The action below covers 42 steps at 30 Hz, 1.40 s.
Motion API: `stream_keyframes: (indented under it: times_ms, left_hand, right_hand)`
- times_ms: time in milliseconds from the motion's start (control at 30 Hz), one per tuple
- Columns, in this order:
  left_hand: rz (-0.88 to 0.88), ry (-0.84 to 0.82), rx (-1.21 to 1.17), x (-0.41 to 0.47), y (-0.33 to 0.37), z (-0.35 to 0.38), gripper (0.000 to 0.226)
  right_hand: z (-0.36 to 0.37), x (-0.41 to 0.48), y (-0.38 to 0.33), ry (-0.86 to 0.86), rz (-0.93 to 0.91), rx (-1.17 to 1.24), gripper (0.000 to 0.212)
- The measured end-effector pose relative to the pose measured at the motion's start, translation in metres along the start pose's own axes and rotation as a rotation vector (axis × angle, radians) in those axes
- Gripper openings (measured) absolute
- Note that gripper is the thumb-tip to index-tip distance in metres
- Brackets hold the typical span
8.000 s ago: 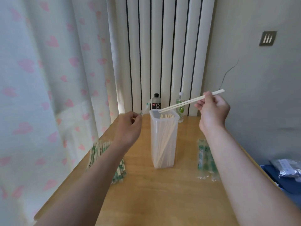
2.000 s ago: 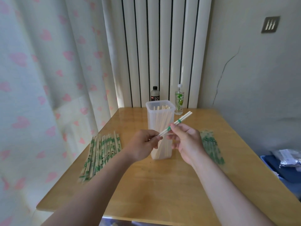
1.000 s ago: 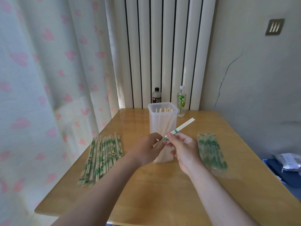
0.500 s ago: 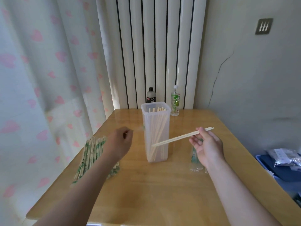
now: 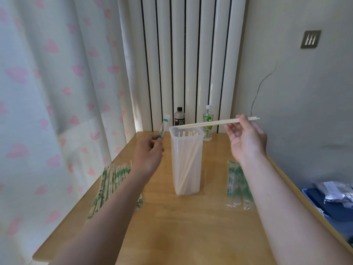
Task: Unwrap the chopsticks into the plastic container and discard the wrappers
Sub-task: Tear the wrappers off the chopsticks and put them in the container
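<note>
A bare pair of chopsticks (image 5: 210, 123) is held almost level above the plastic container (image 5: 187, 169). Its long axis runs left to right, the thin tips are pointed left and are set just over the container's left rim, and the thick ends are carried slightly higher, past the right hand (image 5: 246, 139).

The pair is pinched near its thick end between the thumb and forefinger of the right hand; the palm is turned toward the camera and the other fingers are loosely spread. The left hand (image 5: 149, 153) is raised just left of the container, with its back toward the camera. An empty wrapper (image 5: 163, 126) is pinched at its lower end in the fingertips and is stood nearly upright, tilted a little to the right.

The container is stood upright near the middle of the table (image 5: 191, 230) and is partly filled with bare chopsticks. Wrapped chopsticks (image 5: 111, 181) are laid near the table's left edge, beside the curtain (image 5: 47, 92). Discarded wrappers (image 5: 236, 183) are laid right of the container, beside the right forearm. Two bottles (image 5: 179, 117) are stood at the far edge, behind the container. Bare wood is left between the container and the near edge.
</note>
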<state>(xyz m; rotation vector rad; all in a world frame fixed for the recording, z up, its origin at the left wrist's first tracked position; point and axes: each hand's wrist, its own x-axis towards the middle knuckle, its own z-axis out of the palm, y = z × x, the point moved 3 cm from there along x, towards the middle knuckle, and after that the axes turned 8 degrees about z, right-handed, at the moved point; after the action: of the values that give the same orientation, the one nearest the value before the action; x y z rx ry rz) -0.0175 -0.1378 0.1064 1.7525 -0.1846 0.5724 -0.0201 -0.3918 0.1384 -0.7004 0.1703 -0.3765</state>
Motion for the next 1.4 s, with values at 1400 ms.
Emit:
stream_keyframes:
  times_ms: [1400]
  left_hand:
    - [-0.126, -0.576, 0.089, -0.048, -0.023, 0.173, 0.027]
  right_hand:
    - [-0.128, 0.065, -0.023, 0.053, -0.029, -0.906, 0.025]
